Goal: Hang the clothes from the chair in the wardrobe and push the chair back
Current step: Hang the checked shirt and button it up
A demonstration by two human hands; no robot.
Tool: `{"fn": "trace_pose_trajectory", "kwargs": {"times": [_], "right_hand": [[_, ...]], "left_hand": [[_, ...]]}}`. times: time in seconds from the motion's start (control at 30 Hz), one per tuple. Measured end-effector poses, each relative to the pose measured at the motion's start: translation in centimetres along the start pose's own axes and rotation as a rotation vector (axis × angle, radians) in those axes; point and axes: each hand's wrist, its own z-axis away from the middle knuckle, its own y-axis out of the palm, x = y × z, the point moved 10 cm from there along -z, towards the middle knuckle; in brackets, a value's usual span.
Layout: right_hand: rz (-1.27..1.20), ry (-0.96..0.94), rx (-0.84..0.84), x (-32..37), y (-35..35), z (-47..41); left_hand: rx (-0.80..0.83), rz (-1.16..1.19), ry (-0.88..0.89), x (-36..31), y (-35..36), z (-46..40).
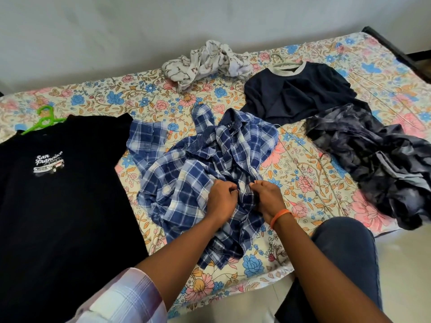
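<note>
The plaid shirt (203, 164) lies crumpled in the middle of the bed (310, 173). Both hands sit close together on it. The left hand (221, 199) and the right hand (268, 198) each pinch its cloth with curled fingers. A black tee (58, 194) on a green hanger (43, 120) lies left. A navy top (298, 94) and a gray cloth (377, 159) lie right. A white cloth (207, 62) lies behind.

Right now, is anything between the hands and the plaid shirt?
No. The left hand and right hand are already on the plaid shirt, fingers pinching its fabric near the front. Nothing lies over it; the black tee and dark top lie to either side on the bed. No wardrobe is in view.
</note>
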Motion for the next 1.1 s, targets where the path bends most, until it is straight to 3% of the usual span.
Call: {"fn": "trace_pose_trajectory", "kwargs": {"times": [0.33,0.43,0.6,0.67,0.8,1.1], "right_hand": [[0.225,-0.071,-0.004,-0.1,0.3,-0.9],[0.257,-0.079,-0.050,-0.6,-0.1,-0.8],[0.347,-0.116,-0.128,-0.3,-0.6,-0.6],[0.493,-0.255,-0.195,1.9,-0.3,0.5],[1.017,-0.681,-0.290,6.2,3.3,4.6],[0.812,-0.678,-0.316,6.6,3.2,5.3]], "left_hand": [[0.183,0.654,-0.340,2.2,2.0,-0.2],[0.131,0.660,-0.416,3.3,2.4,0.0],[0.068,0.613,-0.385,2.9,2.6,0.3],[0.040,0.597,-0.347,2.5,2.0,0.3],[-0.009,0.513,-0.264,1.3,0.5,0.2],[0.013,0.594,-0.216,0.3,-0.4,0.8]]}}
